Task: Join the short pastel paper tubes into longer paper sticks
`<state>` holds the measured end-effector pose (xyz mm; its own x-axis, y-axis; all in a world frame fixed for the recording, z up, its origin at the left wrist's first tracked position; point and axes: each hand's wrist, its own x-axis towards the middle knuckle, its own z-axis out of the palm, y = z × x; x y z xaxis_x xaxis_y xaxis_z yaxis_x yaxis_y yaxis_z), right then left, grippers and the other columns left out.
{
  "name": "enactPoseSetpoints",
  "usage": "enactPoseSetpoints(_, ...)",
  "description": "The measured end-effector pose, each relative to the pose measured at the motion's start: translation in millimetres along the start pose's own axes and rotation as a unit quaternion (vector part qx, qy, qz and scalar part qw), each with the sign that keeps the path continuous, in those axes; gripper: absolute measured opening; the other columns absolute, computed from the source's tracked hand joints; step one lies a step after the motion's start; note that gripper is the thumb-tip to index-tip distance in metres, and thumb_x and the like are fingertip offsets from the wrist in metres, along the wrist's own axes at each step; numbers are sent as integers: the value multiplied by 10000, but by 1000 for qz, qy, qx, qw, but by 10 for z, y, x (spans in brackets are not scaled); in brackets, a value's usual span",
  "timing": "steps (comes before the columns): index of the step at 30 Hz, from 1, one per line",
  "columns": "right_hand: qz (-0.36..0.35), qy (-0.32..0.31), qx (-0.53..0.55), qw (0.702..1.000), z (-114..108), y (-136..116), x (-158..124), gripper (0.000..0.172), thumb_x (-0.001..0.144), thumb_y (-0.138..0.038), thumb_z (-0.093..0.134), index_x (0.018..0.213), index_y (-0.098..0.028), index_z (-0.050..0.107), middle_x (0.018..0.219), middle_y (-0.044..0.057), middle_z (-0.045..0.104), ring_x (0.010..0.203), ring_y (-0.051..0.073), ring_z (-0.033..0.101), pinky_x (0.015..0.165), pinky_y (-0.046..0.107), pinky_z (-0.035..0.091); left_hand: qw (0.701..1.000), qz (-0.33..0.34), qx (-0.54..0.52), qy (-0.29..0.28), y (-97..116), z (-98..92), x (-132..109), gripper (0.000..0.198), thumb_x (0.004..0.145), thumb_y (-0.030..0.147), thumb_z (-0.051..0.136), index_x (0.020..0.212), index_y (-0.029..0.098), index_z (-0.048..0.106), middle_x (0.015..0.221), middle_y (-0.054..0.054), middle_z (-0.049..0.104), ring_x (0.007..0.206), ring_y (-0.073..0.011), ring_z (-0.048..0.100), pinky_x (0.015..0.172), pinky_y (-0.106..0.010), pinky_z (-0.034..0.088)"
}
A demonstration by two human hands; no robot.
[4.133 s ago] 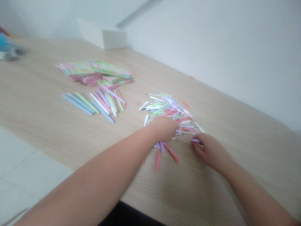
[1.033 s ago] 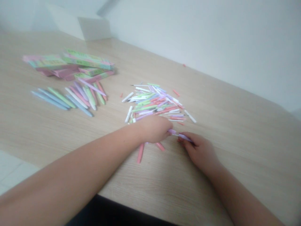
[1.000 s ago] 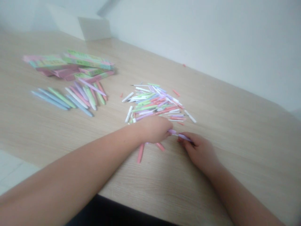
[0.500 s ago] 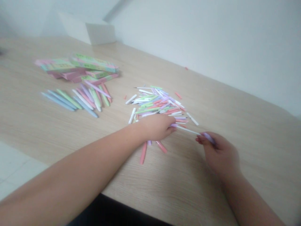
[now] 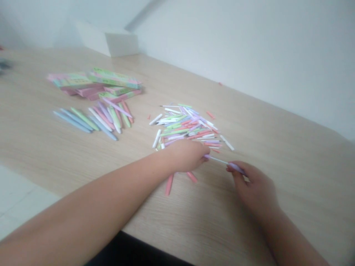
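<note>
The thin white refill [image 5: 219, 160] spans the gap between the two hands, just above the worktop [image 5: 291, 147]. Its long axis runs from upper left to lower right in the head view, roughly parallel to the near edge of the worktop. Its left end points into the left hand [image 5: 185, 155]; its right end meets the lilac barrel [image 5: 236, 168], which shares the same axis.

Hand state:
- Left hand: fingers closed in a narrow pinch on the left end of the refill. The palm faces down and rests at the near edge of the pile.
- Right hand [image 5: 256, 188]: thumb and fingertips pinched on the lilac barrel, with the other fingers curled beneath it.

The refill lies to the right of the left hand and to the upper left of the right hand. Both hands touch the assembly (whether the refill already sits inside the barrel cannot be told, owing to blur).

Surroundings:
- A loose pile of pen parts [image 5: 188, 125] lies just beyond the left hand, in white, green, pink and lilac.
- Two pink pieces [image 5: 168, 184] lie on the worktop just below the left hand.
- A row of whole pens [image 5: 94, 119] lies well to the left.
- Flat printed boxes [image 5: 97, 83] are stacked behind that row.
- A white box [image 5: 111, 38] stands at the far wall.
</note>
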<state>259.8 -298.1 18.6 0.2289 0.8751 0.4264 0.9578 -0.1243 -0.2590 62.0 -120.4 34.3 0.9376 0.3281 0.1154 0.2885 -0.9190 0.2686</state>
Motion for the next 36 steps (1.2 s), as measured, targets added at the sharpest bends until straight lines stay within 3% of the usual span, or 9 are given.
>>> enactPoseSetpoints(7,-45,-5,5,999,87,-48,34,208,962,-298,547,1054,-247,727,999,41,786,896,223,735,781,316,558,1000,-13,8,13,63,-23,-24,582,986,621,286,917,220,702,873,-81,721,775,-248,663,626,-337,451)
enactPoseSetpoints(16,14,-46,102,994,143,-132,64,240,981,-378,537,1054,-253,728,996,54,776,908,245,715,804,367,552,999,-14,0,32,25,31,2,636,980,648,281,842,212,724,788,-75,716,714,-221,630,592,-315,371)
enactPoseSetpoints(19,3,21,123,992,106,-107,100,311,988,-426,542,1137,-230,732,1114,95,732,1022,257,672,893,397,529,999,-18,-15,38,5,7,8,638,990,637,271,860,211,728,801,-65,719,720,-207,623,614,-307,377)
enactPoseSetpoints(22,-10,87,107,990,27,-52,93,360,994,-433,537,1169,-192,740,1003,111,683,956,253,626,864,408,515,998,-17,-33,49,-40,-21,5,603,995,613,292,907,210,732,822,-57,720,721,-196,611,627,-299,372)
enactPoseSetpoints(26,53,68,178,980,-37,-13,35,320,968,-442,599,1125,-206,749,912,69,688,819,205,640,740,352,528,997,-20,-59,44,-103,-36,-9,559,989,594,334,914,208,730,795,-44,707,682,-180,582,614,-291,351)
enactPoseSetpoints(30,143,58,292,944,-9,-34,28,330,877,-478,718,1041,-192,740,795,41,722,655,173,658,620,314,541,997,-26,-66,37,-128,-27,-14,568,990,596,331,884,197,721,779,-42,698,679,-177,577,627,-289,359)
enactPoseSetpoints(33,161,39,337,927,37,-21,41,359,828,-478,770,1026,-184,718,848,58,753,662,177,686,626,316,561,997,-20,-67,36,-126,-25,-11,569,990,600,323,879,203,716,774,-39,694,672,-176,567,629,-292,354)
enactPoseSetpoints(36,161,23,334,928,79,34,39,364,820,-474,778,1030,-185,710,877,65,762,678,185,696,642,326,565,997,-17,-67,34,-123,-32,-9,562,989,595,326,877,205,715,772,-40,691,675,-178,562,623,-294,350)
